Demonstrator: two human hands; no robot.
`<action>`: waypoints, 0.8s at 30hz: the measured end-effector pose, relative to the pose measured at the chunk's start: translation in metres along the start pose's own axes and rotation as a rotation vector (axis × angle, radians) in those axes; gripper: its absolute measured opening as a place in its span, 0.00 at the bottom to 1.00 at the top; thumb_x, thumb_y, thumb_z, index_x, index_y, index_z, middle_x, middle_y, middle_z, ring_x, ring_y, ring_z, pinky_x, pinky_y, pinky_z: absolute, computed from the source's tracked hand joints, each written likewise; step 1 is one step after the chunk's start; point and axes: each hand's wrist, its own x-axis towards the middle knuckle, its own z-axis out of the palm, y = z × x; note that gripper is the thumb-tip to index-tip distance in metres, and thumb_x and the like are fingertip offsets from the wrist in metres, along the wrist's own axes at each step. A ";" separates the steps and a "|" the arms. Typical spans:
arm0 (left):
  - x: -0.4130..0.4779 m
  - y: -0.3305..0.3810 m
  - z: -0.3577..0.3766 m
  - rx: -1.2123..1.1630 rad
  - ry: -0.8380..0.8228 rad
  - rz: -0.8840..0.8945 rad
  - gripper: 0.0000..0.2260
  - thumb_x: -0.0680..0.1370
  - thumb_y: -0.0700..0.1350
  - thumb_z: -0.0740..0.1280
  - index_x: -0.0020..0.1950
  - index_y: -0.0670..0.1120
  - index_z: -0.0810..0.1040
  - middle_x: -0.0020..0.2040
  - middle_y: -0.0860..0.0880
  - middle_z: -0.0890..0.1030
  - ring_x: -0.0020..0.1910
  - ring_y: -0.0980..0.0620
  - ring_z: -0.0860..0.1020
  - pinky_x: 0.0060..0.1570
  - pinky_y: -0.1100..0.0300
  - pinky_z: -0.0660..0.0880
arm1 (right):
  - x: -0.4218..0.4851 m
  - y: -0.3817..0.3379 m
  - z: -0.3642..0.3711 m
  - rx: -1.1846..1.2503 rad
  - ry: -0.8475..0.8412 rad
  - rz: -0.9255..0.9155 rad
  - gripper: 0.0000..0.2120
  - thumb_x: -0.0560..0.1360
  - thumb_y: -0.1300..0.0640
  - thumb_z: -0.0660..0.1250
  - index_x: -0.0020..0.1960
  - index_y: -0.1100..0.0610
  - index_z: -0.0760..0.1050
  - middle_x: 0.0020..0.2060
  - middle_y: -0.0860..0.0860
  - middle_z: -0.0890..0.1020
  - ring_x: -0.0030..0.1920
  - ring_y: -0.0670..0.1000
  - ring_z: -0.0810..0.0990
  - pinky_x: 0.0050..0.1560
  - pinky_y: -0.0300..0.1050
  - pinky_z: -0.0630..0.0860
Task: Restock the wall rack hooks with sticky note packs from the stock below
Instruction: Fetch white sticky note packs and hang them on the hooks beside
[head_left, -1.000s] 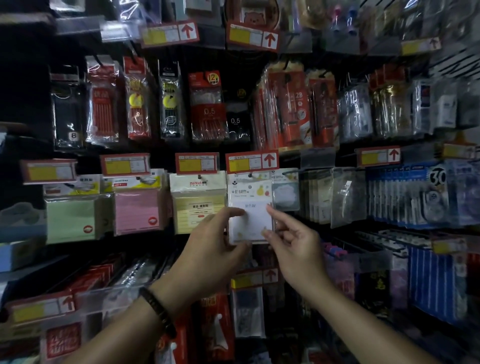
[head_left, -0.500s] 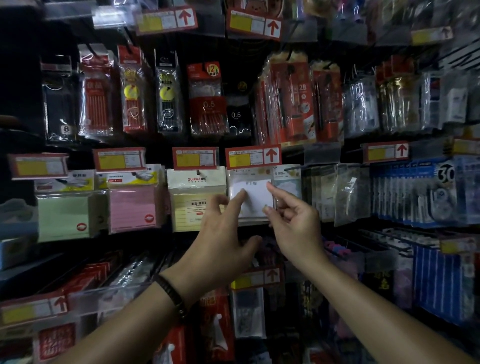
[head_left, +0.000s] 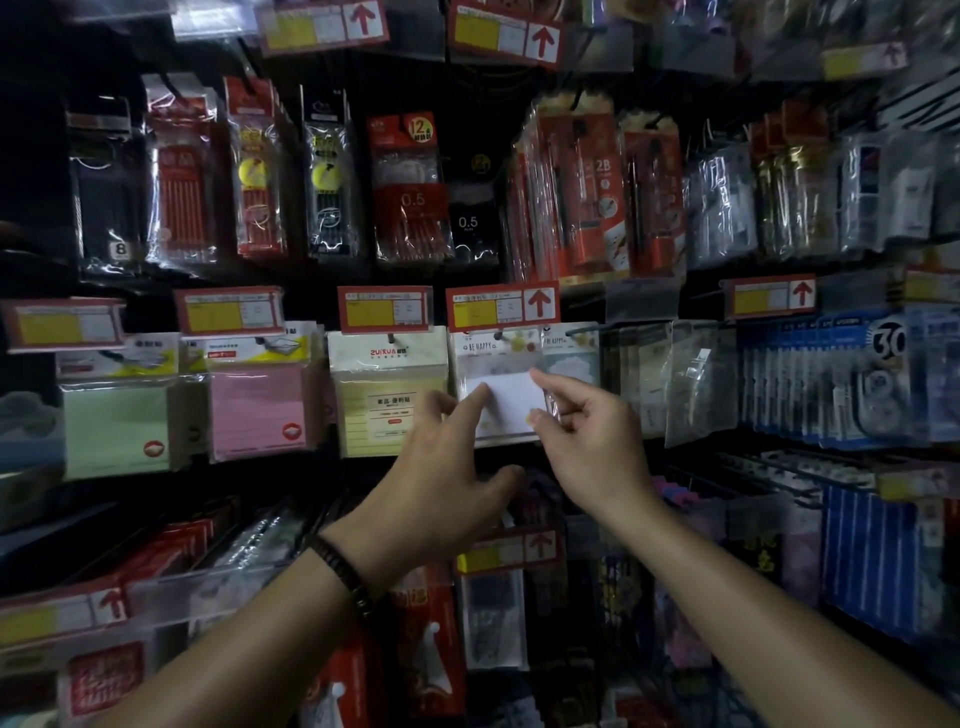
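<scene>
**A:** Row at hand height. What is hanging there, left to right?

**B:** Sticky notes are hanging in a line: a green pack (head_left: 117, 428), a pink pack (head_left: 257, 410), a yellow pack (head_left: 387, 395), then the white sticky note pack (head_left: 506, 405). The white one is sitting directly under the red arrow price tag (head_left: 501, 307). A second "BE HAPPY" pack (head_left: 571, 358) is hanging just beside it on the right.

**A:** Other rows?

**B:** The row above is carrying pencil and lead packs (head_left: 410, 192). Blue correction tape packs (head_left: 831, 379) are filling the far right. The lower red packs (head_left: 426, 639) are too dark to identify.

**A:** Is the white pack on its hook?

**B:** Its header is sitting up at the hook (head_left: 500, 333) beneath the tag. The header is blurring, so I cannot tell whether the hole is threaded.

**A:** Left hand?

**B:** The left hand (head_left: 441, 483) is reaching up, not gripping. Its index fingertip (head_left: 483, 391) is touching the pack's front near the left edge. The thumb is spreading out below and touching nothing. A dark bracelet (head_left: 340, 569) is sitting on that wrist.

**A:** Right hand?

**B:** The right hand (head_left: 587, 441) is pinching the pack's right edge. The index finger is lying on the upper corner and the thumb (head_left: 535, 415) is lower on the same edge. The remaining fingers are curling toward the palm.
</scene>
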 end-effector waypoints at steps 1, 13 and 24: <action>0.000 0.000 0.001 0.001 -0.010 -0.004 0.39 0.81 0.57 0.70 0.86 0.56 0.52 0.70 0.58 0.57 0.50 0.66 0.72 0.47 0.74 0.70 | -0.001 0.000 -0.001 -0.089 -0.008 -0.025 0.22 0.81 0.61 0.72 0.74 0.50 0.78 0.41 0.38 0.79 0.39 0.43 0.83 0.38 0.35 0.80; -0.009 -0.002 0.006 0.037 -0.007 -0.050 0.34 0.81 0.55 0.71 0.83 0.53 0.59 0.71 0.48 0.65 0.66 0.46 0.75 0.68 0.54 0.76 | -0.019 0.000 -0.004 -0.462 -0.015 -0.038 0.17 0.79 0.49 0.73 0.67 0.44 0.81 0.53 0.46 0.72 0.45 0.49 0.81 0.46 0.41 0.76; -0.145 -0.034 0.020 -0.070 -0.006 0.096 0.02 0.82 0.52 0.70 0.51 0.57 0.83 0.43 0.58 0.84 0.40 0.60 0.83 0.40 0.64 0.78 | -0.158 0.002 -0.017 -0.155 0.003 -0.083 0.02 0.81 0.59 0.72 0.52 0.53 0.83 0.43 0.44 0.83 0.44 0.43 0.82 0.42 0.34 0.75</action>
